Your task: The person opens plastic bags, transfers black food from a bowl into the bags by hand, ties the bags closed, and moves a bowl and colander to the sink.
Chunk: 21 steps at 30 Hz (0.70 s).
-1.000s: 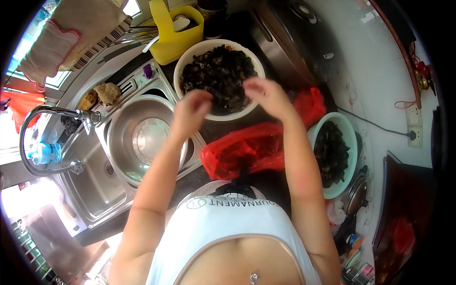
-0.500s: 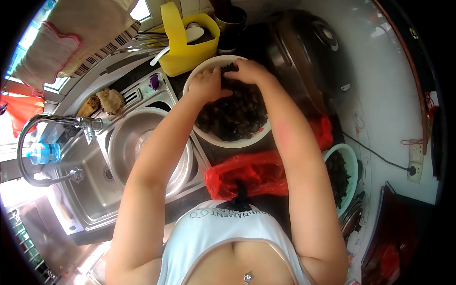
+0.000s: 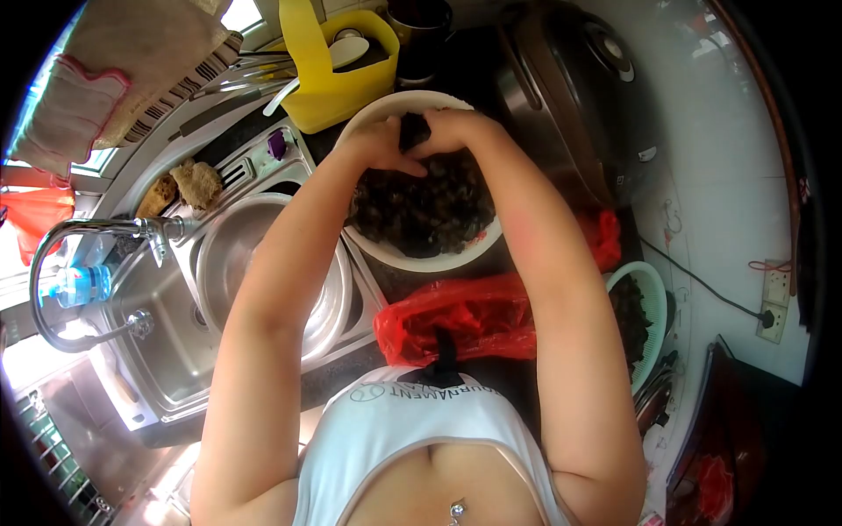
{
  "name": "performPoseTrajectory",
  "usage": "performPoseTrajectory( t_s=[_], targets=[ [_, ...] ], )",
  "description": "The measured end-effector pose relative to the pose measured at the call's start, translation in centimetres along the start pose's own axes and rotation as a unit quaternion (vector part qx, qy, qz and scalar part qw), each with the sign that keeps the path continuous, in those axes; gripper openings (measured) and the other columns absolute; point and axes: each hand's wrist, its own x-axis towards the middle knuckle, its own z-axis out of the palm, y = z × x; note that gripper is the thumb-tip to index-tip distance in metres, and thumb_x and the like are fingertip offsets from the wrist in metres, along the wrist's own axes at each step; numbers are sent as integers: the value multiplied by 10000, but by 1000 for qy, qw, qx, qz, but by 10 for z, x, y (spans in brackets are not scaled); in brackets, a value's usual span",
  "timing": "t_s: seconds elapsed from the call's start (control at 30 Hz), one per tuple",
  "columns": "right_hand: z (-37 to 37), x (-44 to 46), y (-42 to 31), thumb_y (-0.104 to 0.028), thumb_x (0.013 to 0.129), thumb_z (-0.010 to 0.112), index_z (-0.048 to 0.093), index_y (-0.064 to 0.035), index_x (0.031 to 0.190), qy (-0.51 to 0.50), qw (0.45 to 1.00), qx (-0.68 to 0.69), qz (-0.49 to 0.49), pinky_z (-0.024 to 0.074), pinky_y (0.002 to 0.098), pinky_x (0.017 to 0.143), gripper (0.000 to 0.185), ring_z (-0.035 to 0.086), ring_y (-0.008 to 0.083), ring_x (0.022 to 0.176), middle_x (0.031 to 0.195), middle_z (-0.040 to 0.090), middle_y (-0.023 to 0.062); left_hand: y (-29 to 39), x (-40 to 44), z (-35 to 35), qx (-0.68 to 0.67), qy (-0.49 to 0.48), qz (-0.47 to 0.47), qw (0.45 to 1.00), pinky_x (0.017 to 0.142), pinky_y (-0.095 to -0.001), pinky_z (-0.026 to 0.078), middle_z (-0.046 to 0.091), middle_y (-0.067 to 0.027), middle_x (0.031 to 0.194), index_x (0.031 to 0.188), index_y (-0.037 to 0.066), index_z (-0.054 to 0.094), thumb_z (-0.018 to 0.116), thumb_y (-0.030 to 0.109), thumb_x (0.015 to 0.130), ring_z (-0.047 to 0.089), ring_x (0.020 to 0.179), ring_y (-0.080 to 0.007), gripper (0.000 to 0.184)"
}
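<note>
A round cream bowl [image 3: 383, 253] holds a heap of small dark snail-like pieces [image 3: 425, 210]; their exact kind is hard to make out. Both hands reach in at its far side. My left hand [image 3: 383, 145] is curled down into the heap, its thumb showing and its other fingertips hidden. Close beside it, my right hand [image 3: 452, 131] bends inward with its fingers sunk among the dark pieces. A little of the dark heap shows between the two hands.
Left is a steel sink [image 3: 167, 302] with a metal basin [image 3: 210, 272] and faucet [image 3: 96, 230]. A yellow utensil holder [image 3: 346, 105] stands behind. A dark cooker [image 3: 570, 114], red plastic bag [image 3: 456, 320] and pale green basket [image 3: 651, 302] with dark contents surround the bowl.
Both hands have dug deeper into the far side of the heap, and their fingers, earlier spread over it, are now mostly hidden. The view has shifted slightly.
</note>
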Motion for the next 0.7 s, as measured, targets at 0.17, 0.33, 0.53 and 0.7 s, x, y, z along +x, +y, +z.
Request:
performPoseTrajectory(
  t_s=[0.17,0.33,0.53,0.7],
  targets=[
    [-4,-4,13,-558,582,798,296,47,1425,-89,994,36,-57,340,352,1085,1153,389,303,1338,1437,394,230,-6,3,1,-97,-45,70,992,1076,-373,335,455,-272,1362,1426,-40,278,862,487,520,427,1296,-350,1200],
    [19,-18,29,-395,506,885,148,47,1460,-51,991,50,-115,331,347,1092,1284,371,297,1350,1456,360,234,15,-32,-1,57,-50,69,995,976,-365,438,618,-227,1166,1510,89,84,877,395,496,579,1129,-348,1324],
    [26,-20,32,-377,484,893,161,49,1454,-60,982,135,-119,343,344,1083,1288,381,300,1342,1443,365,254,18,-31,6,80,-32,77,993,947,-372,456,620,-218,1170,1507,100,90,892,331,470,589,1110,-355,1332],
    [45,-29,27,-361,442,907,160,34,1456,5,981,105,-161,373,352,1056,1320,446,322,1288,1368,444,284,-17,-11,35,-7,20,167,986,1029,-404,381,559,-273,1245,1512,101,56,886,297,450,510,1216,-375,1362]
  ],
)
